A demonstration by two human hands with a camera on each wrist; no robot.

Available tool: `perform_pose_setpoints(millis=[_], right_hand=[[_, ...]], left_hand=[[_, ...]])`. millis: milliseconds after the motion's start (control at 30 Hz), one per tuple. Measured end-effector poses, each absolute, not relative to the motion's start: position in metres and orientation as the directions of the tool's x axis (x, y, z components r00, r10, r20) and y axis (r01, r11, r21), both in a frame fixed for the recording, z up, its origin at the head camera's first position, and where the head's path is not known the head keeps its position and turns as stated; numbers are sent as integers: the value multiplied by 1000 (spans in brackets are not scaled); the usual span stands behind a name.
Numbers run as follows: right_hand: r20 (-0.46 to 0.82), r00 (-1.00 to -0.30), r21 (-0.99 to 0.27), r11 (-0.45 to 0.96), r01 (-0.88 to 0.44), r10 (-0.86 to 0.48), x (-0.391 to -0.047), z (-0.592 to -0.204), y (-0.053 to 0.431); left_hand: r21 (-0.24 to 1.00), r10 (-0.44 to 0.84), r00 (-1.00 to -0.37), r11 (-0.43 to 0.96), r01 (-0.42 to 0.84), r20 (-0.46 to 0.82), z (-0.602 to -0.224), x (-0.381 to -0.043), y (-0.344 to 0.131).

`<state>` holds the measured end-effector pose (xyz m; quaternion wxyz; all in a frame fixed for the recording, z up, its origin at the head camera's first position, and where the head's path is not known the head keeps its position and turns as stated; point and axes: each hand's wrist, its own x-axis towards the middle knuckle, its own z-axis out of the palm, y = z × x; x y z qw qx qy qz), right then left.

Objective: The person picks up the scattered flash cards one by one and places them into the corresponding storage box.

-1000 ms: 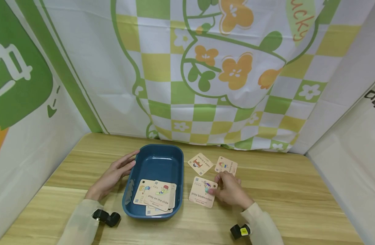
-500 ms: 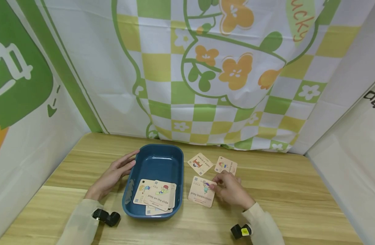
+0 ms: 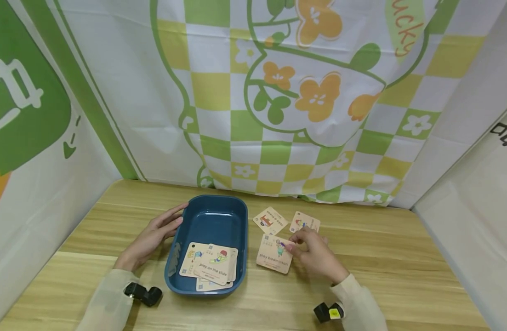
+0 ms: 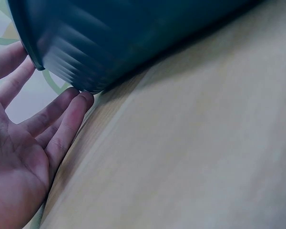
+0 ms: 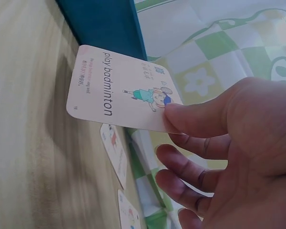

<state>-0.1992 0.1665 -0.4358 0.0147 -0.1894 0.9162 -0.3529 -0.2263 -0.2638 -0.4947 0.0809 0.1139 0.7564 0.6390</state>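
Lifted since the earlier frame, the "play badminton" card (image 3: 274, 253) hung pinched in the right hand (image 3: 316, 256), centre-right beside the blue tray (image 3: 173, 257); the left hand (image 3: 150, 240) rested flat against the tray.

A deep blue oval plastic tub (image 3: 212, 216) is set on the pale wooden table (image 3: 402, 271), with several square picture cards (image 3: 209, 266) stacked in its near end. The left hand (image 3: 151, 239) is laid against its left wall. Just right of the tub, the square "play badminton" card (image 3: 273, 255) is pinched by the right hand (image 3: 315, 255) and lifted off the table. Behind it, two more square picture cards (image 3: 271, 219) (image 3: 304, 222) are laid side by side before the hanging printed cloth backdrop (image 3: 278, 92).
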Motion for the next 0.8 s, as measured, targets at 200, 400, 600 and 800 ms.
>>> perform_pose_setpoints(millis=[200, 400, 600, 800], right_hand=[[151, -923, -672, 647, -359, -355, -197, -430, 167], [172, -926, -679, 640, -358, -336, -194, -423, 165], [198, -925, -685, 629, -368, -325, -190, -416, 164], [236, -917, -689, 609, -392, -323, -188, -411, 163]], left_hand=[[985, 278, -960, 155, 75, 30, -495, -226, -264], [985, 277, -960, 156, 74, 29, -495, -227, -264], [985, 275, -961, 160, 69, 23, -495, -227, -264], [985, 274, -961, 161, 69, 22, -494, -227, -263]])
